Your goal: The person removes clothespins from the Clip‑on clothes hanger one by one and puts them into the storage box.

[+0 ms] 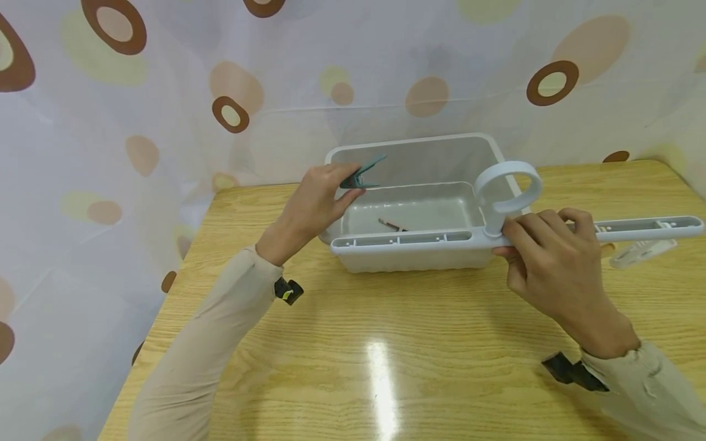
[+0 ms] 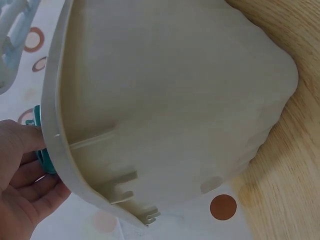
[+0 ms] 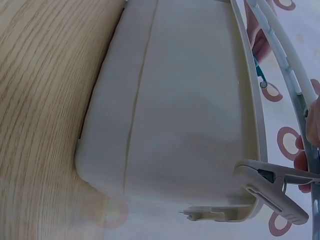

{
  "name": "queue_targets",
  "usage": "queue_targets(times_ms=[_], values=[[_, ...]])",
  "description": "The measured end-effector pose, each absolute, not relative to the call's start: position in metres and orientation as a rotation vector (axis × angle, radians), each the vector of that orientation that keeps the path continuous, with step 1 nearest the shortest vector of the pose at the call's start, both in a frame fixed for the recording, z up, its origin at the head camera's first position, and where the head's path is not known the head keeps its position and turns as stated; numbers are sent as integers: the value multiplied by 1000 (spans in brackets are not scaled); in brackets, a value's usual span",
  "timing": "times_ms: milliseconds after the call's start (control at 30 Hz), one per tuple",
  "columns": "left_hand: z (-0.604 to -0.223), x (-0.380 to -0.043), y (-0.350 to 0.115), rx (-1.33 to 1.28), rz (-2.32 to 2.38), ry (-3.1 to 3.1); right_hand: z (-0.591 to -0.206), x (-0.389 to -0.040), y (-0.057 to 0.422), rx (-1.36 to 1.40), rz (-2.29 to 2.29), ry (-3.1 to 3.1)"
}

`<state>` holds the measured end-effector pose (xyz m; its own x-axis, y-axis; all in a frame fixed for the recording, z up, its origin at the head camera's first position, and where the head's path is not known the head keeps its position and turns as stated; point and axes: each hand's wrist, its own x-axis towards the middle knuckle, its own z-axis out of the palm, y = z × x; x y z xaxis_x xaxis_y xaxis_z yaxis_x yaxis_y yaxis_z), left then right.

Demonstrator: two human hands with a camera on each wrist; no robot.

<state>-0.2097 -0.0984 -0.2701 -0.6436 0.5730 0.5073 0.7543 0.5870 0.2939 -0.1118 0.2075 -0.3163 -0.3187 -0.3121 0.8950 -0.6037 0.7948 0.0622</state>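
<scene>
My left hand [image 1: 317, 199] pinches a teal clothespin [image 1: 364, 176] between thumb and fingers, over the left end of a white plastic bin [image 1: 413, 260]. In the left wrist view the teal clothespin [image 2: 46, 161] shows partly behind the bin's rim. My right hand [image 1: 557, 269] grips a long white clip hanger [image 1: 408, 241] at its middle, beside the base of its ring-shaped hook [image 1: 535, 187]. The hanger lies level across the front of the bin, with slots along its bar. A white clothespin [image 1: 642, 252] hangs under the bar's right part.
The bin stands on a wood-grain table [image 1: 331, 355], near its back edge. Inside lies a small thin brownish piece [image 1: 391, 225]. Behind hangs a white cloth [image 1: 309, 55] with brown and peach ovals. Black straps [image 1: 573, 371] sit at both wrists.
</scene>
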Motion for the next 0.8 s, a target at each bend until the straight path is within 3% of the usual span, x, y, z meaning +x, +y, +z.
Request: queue_targets(times_ms=[800], values=[[-289,-215,-96,-1099,-597,-2658,-316,-110,205,687,341,-1903]])
